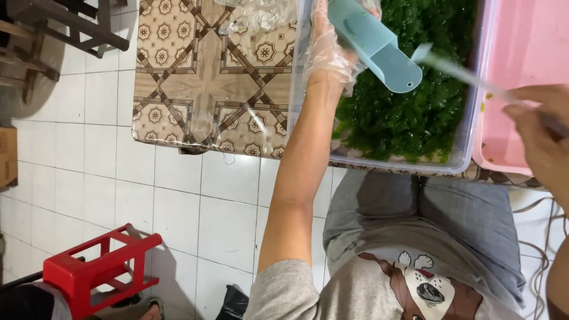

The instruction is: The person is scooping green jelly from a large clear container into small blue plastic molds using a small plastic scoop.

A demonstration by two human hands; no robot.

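Observation:
My left hand [329,52], in a thin clear plastic glove, grips a pale blue plastic scoop [379,47] above a clear plastic tub [403,161] filled with shredded dark green leaves [409,112]. The scoop's rounded end points toward me and to the right. My right hand [542,139], ungloved, holds a thin clear stick-like utensil [459,72] whose pale flat tip reaches toward the scoop's mouth over the greens.
A pink tray [521,53] lies to the right of the tub. Both rest on a table with a patterned brown-and-cream cover [207,77]. A red plastic stool [98,269] stands on the white tiled floor at lower left; dark wooden furniture [53,29] is at upper left.

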